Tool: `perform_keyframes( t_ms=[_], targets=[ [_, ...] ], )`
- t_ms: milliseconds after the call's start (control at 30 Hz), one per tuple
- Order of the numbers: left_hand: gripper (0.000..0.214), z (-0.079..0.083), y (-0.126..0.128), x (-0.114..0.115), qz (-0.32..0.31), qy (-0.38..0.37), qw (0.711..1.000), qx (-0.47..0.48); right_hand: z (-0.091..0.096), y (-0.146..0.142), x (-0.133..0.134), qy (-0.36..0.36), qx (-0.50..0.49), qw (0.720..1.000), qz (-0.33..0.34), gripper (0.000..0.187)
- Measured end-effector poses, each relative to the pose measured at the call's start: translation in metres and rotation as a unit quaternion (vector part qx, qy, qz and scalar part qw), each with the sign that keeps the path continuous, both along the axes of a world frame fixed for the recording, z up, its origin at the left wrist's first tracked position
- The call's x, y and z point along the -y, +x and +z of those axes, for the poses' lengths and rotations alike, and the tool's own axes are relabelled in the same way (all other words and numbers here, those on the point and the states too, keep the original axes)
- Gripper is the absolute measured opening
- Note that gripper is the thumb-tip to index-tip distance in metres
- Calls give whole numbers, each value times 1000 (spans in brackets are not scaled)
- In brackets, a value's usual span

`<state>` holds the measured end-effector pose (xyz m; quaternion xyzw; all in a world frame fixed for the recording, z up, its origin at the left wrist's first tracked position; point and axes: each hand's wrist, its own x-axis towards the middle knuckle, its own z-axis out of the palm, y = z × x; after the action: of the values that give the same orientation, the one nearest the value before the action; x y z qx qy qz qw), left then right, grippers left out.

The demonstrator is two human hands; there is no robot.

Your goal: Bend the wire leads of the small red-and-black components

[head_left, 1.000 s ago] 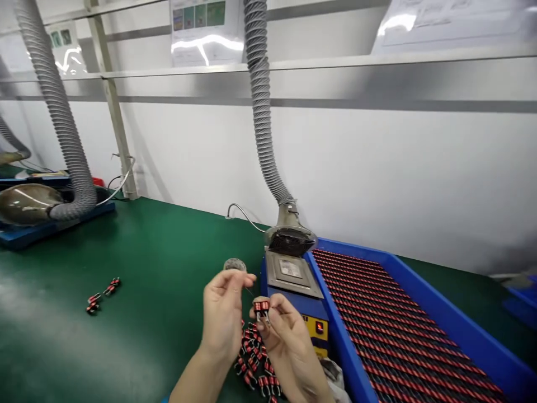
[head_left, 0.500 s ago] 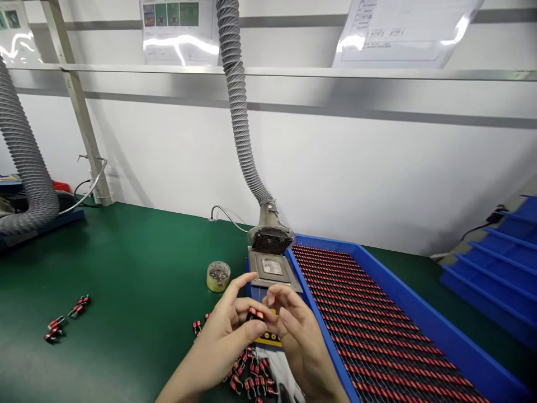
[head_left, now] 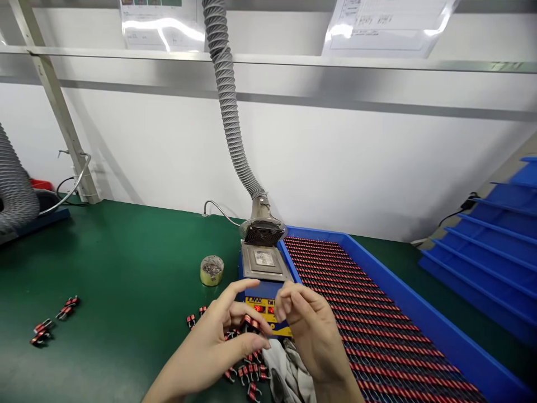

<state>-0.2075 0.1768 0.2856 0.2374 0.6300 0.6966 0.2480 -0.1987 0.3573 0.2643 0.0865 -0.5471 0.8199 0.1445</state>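
Observation:
My left hand [head_left: 226, 336] pinches a small red and black wound coil [head_left: 250, 322] between thumb and fingers, with the index finger stretched out above it. Close beside it on the right, my right hand [head_left: 312, 330] has its fingers curled together just off the coil; nothing shows in them. Both hands hover in front of a blue solder pot [head_left: 264, 280] with a lit red display. A pile of the same coils [head_left: 247, 372] lies on the green mat under the hands, next to a crumpled white cloth [head_left: 289, 375].
A blue tray [head_left: 428, 327] full of coil rows sits to the right. A grey extraction hose [head_left: 229, 112] ends over the pot. A tape roll [head_left: 212, 270] holding scraps stands left of it. A few loose coils [head_left: 52, 322] lie far left; stacked blue trays [head_left: 495, 252] are far right.
The view has shifted down and rightward. The coil has passed from my right hand's fingers into my left hand's pinch, and both hands have come lower towards the pile.

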Motion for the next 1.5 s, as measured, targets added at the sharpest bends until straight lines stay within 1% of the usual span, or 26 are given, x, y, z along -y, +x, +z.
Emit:
perform_keyframes(
  t_ms=[67,133,233,300,367,433,533,633,700,767,867,967,1067,1167,1333,1500],
  targets=[
    [62,-3,0,0,17,16,1000,-6,0,2,1,66,-20,997,43,29],
    [62,-6,0,-1,19,25,999,-4,0,3,8,87,-18,992,87,26],
    [60,-7,0,-1,13,38,999,8,0,3,19,53,13,993,106,13],
    [59,-6,1,-1,12,40,999,11,0,2,24,26,22,993,113,14],
    [59,-4,1,-2,14,38,999,8,0,1,25,18,17,993,114,15],
    [58,-2,2,-2,25,30,999,4,1,1,24,37,5,994,102,12],
    [56,1,2,-2,44,-1,999,-10,2,3,22,90,-14,994,67,9],
    [55,2,2,0,54,-44,997,-26,4,6,22,160,-33,986,5,11],
    [55,1,2,0,60,-51,996,-38,5,7,23,189,-39,981,-24,16],
    [55,-2,3,-1,64,-34,997,-37,5,8,24,189,-33,981,-35,20],
    [53,-6,2,-3,65,0,998,-22,5,8,24,175,-17,983,-44,21],
    [47,-6,1,-5,56,13,998,-28,5,8,24,174,-17,984,-48,23],
    [39,-5,0,-7,57,15,997,-51,3,9,24,192,-34,979,-51,23],
    [35,-6,-2,-7,81,-12,995,-63,0,9,24,216,-51,973,-60,18],
    [25,-7,-3,-10,122,-80,984,-105,-5,7,25,252,-79,959,-100,12],
    [25,-5,-2,-11,140,-96,978,-122,-7,5,27,258,-99,951,-139,9]
  ],
)
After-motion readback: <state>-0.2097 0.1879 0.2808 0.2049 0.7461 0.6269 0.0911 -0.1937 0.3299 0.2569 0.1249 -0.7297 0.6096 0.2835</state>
